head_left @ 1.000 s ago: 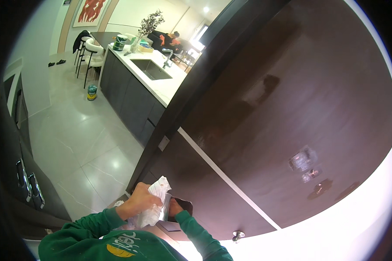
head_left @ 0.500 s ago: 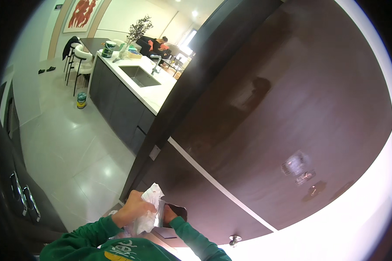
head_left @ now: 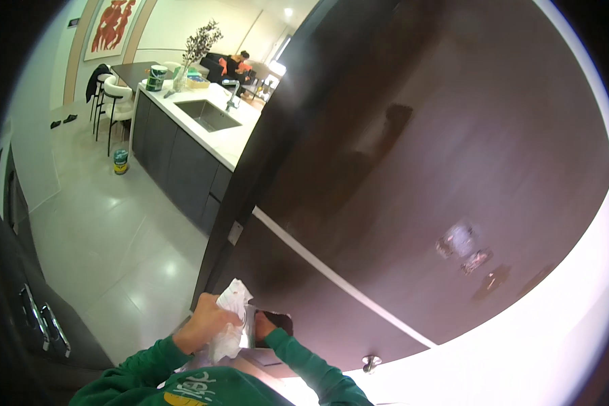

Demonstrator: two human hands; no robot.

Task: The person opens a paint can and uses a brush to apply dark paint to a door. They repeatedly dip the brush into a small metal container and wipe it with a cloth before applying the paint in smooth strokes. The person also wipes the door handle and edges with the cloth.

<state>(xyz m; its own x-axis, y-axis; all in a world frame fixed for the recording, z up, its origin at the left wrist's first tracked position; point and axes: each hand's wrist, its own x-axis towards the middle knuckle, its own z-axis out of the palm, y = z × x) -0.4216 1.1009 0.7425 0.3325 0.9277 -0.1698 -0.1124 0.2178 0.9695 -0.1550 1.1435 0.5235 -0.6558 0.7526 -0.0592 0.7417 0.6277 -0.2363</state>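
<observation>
My left hand [head_left: 212,325] is closed around a crumpled white tissue [head_left: 235,300], which bulges above the fist and hangs below it. Close beside it, my right hand [head_left: 264,326] is curled in, its fingers mostly hidden. Between the two hands stands a shiny silver surface [head_left: 249,329], whose kind I cannot make out. A dark brown flap or opening [head_left: 281,323] shows just right of the right hand. Both hands are low, in front of the lower part of a large dark brown door [head_left: 386,271].
The door carries a pale strip [head_left: 345,279] and clear shiny patches [head_left: 457,240]; a round metal doorstop [head_left: 371,363] is near its lower edge. Left are cabinet handles [head_left: 55,329], a floor bucket [head_left: 120,162], white chairs [head_left: 118,101] and a sink counter [head_left: 233,139]. A person [head_left: 234,66] sits far back.
The view has shifted slightly, so the room sits a little further left and higher. Both hands keep nearly the same place, and the tissue stays in my left hand.
</observation>
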